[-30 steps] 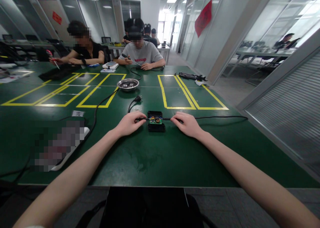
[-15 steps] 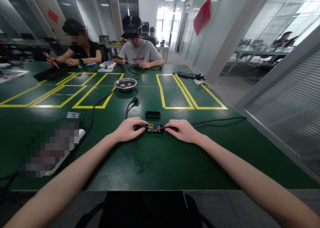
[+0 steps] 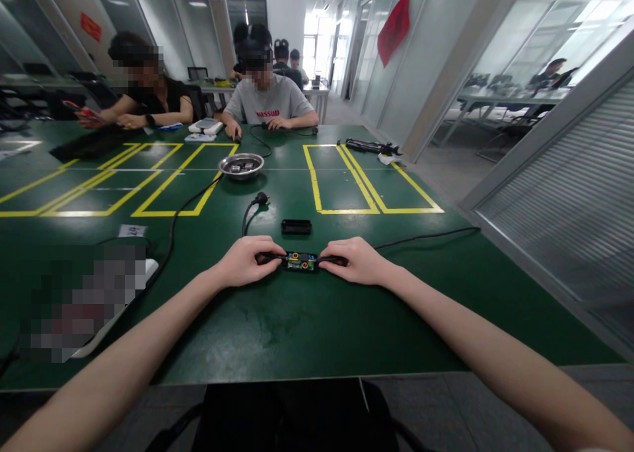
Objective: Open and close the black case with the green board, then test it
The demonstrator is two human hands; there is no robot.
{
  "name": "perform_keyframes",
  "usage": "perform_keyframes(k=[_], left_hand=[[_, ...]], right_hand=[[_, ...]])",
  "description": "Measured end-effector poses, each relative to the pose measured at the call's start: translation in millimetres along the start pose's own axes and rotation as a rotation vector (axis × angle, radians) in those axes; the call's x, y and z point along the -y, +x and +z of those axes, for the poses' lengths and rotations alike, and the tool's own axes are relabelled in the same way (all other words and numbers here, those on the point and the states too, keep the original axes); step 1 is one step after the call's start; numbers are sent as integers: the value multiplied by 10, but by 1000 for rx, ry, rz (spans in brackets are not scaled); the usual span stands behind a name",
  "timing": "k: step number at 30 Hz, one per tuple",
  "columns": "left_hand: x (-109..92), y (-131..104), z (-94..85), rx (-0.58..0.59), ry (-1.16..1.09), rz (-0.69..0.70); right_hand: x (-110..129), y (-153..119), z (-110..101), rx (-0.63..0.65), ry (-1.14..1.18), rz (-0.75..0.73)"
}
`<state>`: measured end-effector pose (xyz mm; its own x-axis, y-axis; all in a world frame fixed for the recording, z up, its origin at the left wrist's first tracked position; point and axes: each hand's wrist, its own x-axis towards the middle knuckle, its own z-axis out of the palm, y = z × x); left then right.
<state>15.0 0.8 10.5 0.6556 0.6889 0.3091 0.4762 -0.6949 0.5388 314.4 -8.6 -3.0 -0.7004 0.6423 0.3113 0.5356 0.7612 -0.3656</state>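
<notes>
A small black casing with a circuit board (image 3: 301,262) in it lies on the green table, its board facing up. At its left end my left hand (image 3: 251,260) pinches the black cable between thumb and fingers. On the other side my right hand (image 3: 354,260) pinches the right cable close to the casing. Just beyond the board rests a separate black cover (image 3: 296,226). A black plug (image 3: 261,199) on a bent cable lies behind my left hand. The right cable (image 3: 426,236) runs out across the table.
A metal bowl (image 3: 241,166) with small metal parts stands farther back. Yellow tape marks rectangles on the green table (image 3: 277,333). A black folded tool (image 3: 371,147) lies at the back right. A blurred-out item is at the left. Two people (image 3: 270,98) sit across the table.
The view has shifted slightly, moving most things a little left in the picture. Both hands keep their hold beside the board. The person in grey has lowered a hand to the table.
</notes>
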Motion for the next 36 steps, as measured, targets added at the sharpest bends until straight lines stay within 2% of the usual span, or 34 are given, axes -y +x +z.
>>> perform_keyframes(k=[10,15,22,27,31,36], left_hand=[[38,-3,22,-20,-15,46],[48,3,43,-18,-12,80],[-13,35,80,-80,-64,67],[-41,64,94,-61,-155,-40],[-33,97,98,-43,-189,-118],[-33,124,105,-23,-157,-127]], right_hand=[[15,22,14,38,4,4],[13,48,16,-7,5,-19],[17,64,52,-62,86,42],[23,83,65,-93,212,148],[33,104,50,-55,272,169],[52,122,30,-9,300,240]])
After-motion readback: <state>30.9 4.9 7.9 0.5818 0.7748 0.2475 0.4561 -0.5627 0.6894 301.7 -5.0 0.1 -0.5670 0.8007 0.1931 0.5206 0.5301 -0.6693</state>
